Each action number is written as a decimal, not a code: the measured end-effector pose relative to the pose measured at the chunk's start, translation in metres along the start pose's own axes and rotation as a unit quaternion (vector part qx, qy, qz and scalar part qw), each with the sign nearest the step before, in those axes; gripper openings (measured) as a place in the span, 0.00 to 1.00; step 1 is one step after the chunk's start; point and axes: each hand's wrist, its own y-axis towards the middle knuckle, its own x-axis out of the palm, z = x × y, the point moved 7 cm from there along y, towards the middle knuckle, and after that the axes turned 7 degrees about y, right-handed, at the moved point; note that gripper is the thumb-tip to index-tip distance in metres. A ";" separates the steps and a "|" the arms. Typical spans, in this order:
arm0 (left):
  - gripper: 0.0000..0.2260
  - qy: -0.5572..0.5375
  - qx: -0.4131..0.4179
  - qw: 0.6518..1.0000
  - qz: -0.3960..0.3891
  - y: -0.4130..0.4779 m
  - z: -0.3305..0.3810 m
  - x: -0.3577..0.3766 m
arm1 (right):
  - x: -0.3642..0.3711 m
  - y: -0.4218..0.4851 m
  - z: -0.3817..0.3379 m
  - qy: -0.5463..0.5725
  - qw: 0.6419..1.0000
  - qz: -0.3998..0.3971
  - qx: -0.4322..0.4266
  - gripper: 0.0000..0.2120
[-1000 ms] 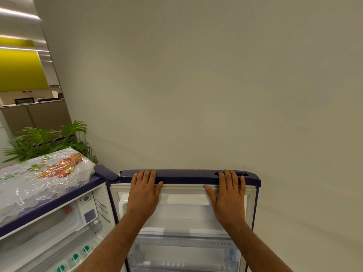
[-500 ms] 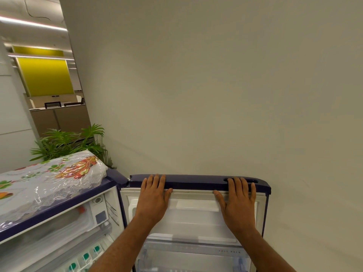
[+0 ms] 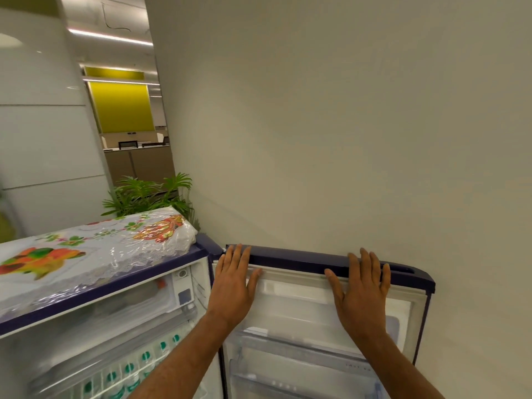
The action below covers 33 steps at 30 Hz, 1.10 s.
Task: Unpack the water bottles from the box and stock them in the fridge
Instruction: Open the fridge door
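The fridge [image 3: 178, 298] stands open at lower left, with a dark blue rim around a white interior. Several water bottles with green caps [image 3: 129, 370] stand in a row on a shelf inside. The fridge door [image 3: 316, 262] is swung wide open against the wall, its white inner side facing me. My left hand [image 3: 233, 286] lies flat on the door's inner top edge near the hinge, fingers straight. My right hand [image 3: 362, 289] rests flat on the door's top further right, fingers over the blue edge. The box is out of sight.
A flowered plastic cover [image 3: 86, 254] lies over the fridge top. A green potted plant [image 3: 149, 194] stands behind the fridge. A plain wall [image 3: 345, 125] runs close behind the open door. An office corridor [image 3: 129, 125] opens at the back left.
My view has turned left and the door sits further right in it. Both hands stay flat on the door's top edge. More of the fridge interior and its bottles shows.
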 end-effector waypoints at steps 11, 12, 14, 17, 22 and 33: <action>0.33 0.033 -0.076 0.993 0.081 -0.091 -0.100 -0.090 | 0.005 -0.033 -0.126 0.066 0.996 -0.025 -0.059 0.33; 0.34 0.034 -0.086 0.992 0.085 -0.101 -0.111 -0.099 | 0.005 -0.038 -0.139 0.070 0.995 -0.029 -0.064 0.33; 0.34 0.037 -0.106 0.990 0.090 -0.123 -0.134 -0.117 | 0.005 -0.048 -0.167 0.083 0.993 -0.036 -0.074 0.34; 0.34 0.052 -0.126 0.986 0.101 -0.155 -0.165 -0.143 | 0.001 -0.065 -0.209 0.108 0.989 -0.039 -0.092 0.34; 0.34 0.077 -0.160 0.977 0.119 -0.205 -0.212 -0.181 | -0.003 -0.095 -0.271 0.158 0.980 -0.049 -0.112 0.32; 0.31 0.136 -0.231 0.953 0.142 -0.264 -0.268 -0.202 | 0.030 -0.135 -0.335 0.199 0.961 -0.095 -0.165 0.32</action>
